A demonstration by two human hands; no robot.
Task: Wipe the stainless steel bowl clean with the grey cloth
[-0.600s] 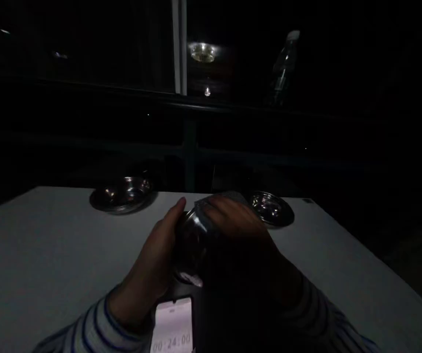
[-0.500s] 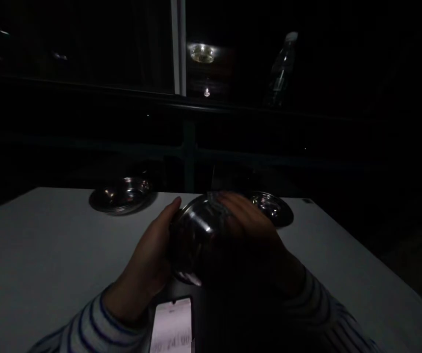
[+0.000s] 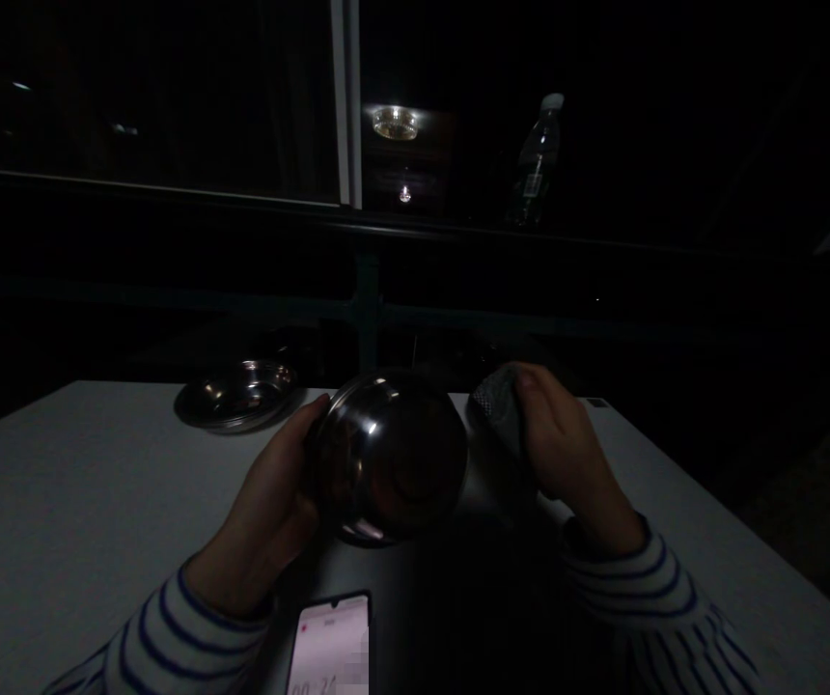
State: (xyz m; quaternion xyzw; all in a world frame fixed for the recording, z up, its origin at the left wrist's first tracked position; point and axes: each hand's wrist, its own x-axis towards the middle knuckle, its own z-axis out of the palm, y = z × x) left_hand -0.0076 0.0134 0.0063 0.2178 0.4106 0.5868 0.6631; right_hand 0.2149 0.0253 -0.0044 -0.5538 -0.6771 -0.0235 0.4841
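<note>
My left hand [image 3: 270, 512] grips the left rim of a shiny metal bowl [image 3: 393, 458], its thumb on the near edge. The bowl is tilted over the table with its rounded outside toward me. To the right of it, apart from the bowl, my right hand [image 3: 567, 439] is closed on a dark grey cloth [image 3: 498, 405] that looks meshed or woven. The light is dim, so the fingers behind the bowl and the cloth are hidden.
Stacked metal bowls or dishes [image 3: 237, 398] stand at the white table's [image 3: 118, 502] far left edge. A lit phone [image 3: 328, 647] lies close in front of me. Beyond the table, a plastic bottle [image 3: 537, 164] stands on a ledge by a window frame [image 3: 348, 106].
My right hand has come off the bowl and moved right with the cloth. It now covers the spot where another metal dish showed. The left hand keeps its hold on the bowl.
</note>
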